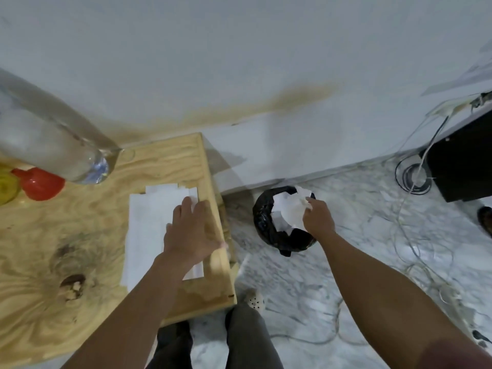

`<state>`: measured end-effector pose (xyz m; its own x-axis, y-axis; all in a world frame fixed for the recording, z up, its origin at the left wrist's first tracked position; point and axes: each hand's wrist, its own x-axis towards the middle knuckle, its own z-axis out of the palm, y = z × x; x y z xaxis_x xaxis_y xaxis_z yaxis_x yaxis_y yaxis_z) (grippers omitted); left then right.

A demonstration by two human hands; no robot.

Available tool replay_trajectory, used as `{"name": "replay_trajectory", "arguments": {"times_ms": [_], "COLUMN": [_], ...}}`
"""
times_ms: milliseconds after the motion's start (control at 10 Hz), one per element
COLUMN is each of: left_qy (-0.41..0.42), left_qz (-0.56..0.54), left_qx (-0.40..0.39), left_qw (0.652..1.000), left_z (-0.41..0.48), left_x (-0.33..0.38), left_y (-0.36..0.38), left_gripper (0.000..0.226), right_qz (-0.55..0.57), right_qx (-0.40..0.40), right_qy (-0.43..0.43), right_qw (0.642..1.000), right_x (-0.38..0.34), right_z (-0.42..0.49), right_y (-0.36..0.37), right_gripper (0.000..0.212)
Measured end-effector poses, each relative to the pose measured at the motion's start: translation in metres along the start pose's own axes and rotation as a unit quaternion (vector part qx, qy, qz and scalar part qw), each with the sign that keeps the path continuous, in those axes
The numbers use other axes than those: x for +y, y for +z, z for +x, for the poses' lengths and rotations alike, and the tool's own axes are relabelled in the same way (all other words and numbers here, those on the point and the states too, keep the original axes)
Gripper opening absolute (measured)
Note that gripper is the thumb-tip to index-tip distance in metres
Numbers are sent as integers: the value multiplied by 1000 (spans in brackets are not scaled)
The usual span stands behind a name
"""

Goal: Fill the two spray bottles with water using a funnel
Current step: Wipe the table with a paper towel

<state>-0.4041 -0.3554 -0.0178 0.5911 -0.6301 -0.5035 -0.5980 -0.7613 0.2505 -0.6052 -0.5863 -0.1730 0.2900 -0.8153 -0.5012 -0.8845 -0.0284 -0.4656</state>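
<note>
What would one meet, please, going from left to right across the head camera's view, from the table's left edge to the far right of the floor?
Yellow object → red funnel → clear bottle → white paper sheets → left hand → black-lined bin → right hand holding crumpled paper → coiled cable → black box.

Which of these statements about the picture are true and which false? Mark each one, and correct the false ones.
1. The right hand holds crumpled paper over the bin. True.
2. The left hand rests on white paper on the table. True.
3. The bin stands on the table. False: it stands on the floor, right of the table.
4. The red funnel is in the left hand. False: it lies on the table, far left, beside the clear bottle.
5. The bin has a black liner. True.
</note>
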Motion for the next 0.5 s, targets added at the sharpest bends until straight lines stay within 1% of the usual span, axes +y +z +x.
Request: {"name": "replay_trajectory", "arguments": {"times_ms": [100, 200, 300, 400, 500], "left_qy": [1, -7, 1, -2, -11], "left_qz": [-5, -9, -12, -9, 0], "left_qx": [10, 11, 17, 8, -1], "left_qw": [1000, 1000, 1000, 1000, 1000], "left_z": [2, 0, -1, 1, 2], "left_x": [-2, -1, 0, 0, 2], "left_y": [3, 3, 2, 1, -1], "left_gripper": [92, 89, 84, 85, 91], "right_qz": [-31, -24, 1, 79, 121], "right_qx": [-20, -24, -41, -23, -26], "right_qy": [11, -22, -58, -52, -57], "right_qw": [999, 999, 997, 995, 991], "right_x": [12, 10, 11, 9, -16], "right_z": [14, 8, -13, -29, -52], "right_y": [8, 16, 32, 39, 33], "right_gripper": [49, 40, 22, 18, 28]}}
